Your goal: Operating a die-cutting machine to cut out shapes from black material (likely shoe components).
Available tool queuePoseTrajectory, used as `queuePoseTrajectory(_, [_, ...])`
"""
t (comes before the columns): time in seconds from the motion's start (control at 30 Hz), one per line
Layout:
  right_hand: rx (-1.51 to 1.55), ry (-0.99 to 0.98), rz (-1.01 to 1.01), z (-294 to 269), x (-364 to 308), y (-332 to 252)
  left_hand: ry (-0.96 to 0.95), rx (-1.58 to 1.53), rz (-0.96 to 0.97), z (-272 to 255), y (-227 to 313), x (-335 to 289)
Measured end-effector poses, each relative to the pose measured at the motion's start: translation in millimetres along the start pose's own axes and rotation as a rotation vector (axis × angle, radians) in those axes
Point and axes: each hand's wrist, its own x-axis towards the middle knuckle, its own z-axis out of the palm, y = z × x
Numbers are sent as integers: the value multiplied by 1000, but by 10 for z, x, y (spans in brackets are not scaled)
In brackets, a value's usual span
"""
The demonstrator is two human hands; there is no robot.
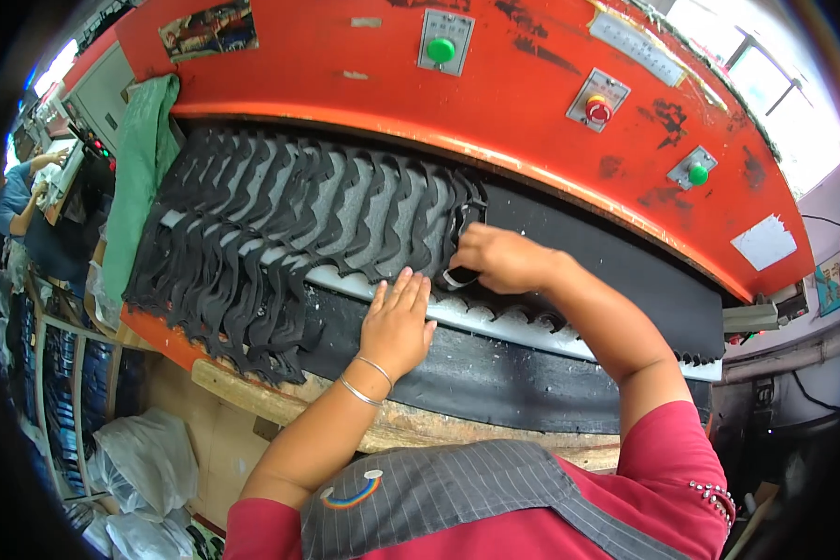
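Observation:
My right hand (502, 261) is closed around a narrow, dark cutting die (469, 201) with a shiny metal edge, which stands at the end of the cut rows. Fingers extended, my left hand (401, 313) lies flat on the near edge of the work, beside the die. Under both hands stretches a black sheet (607, 261), uncut at the right and scalloped along its near edge. Left of the die, wavy black strips (280, 187) alternate with grey gaps, and many of their ends hang over the front in a loose bundle (233, 299).
Behind the sheet rises a red machine beam (523, 103) with green buttons and a red knob (598, 110). A pale board edge (495, 322) and wooden rail (420, 420) run along the front. Green cloth (140, 187) hangs at the left, where another person (21, 201) works.

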Motion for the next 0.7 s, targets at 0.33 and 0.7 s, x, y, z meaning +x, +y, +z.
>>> queuePoseTrajectory(0.33, [829,1013,212,66,-689,-1288,377,-971,144,-632,633,-82])
queuePoseTrajectory(0.7, [413,909,399,338,-717,-2157,132,-1436,160,-726,956,-451])
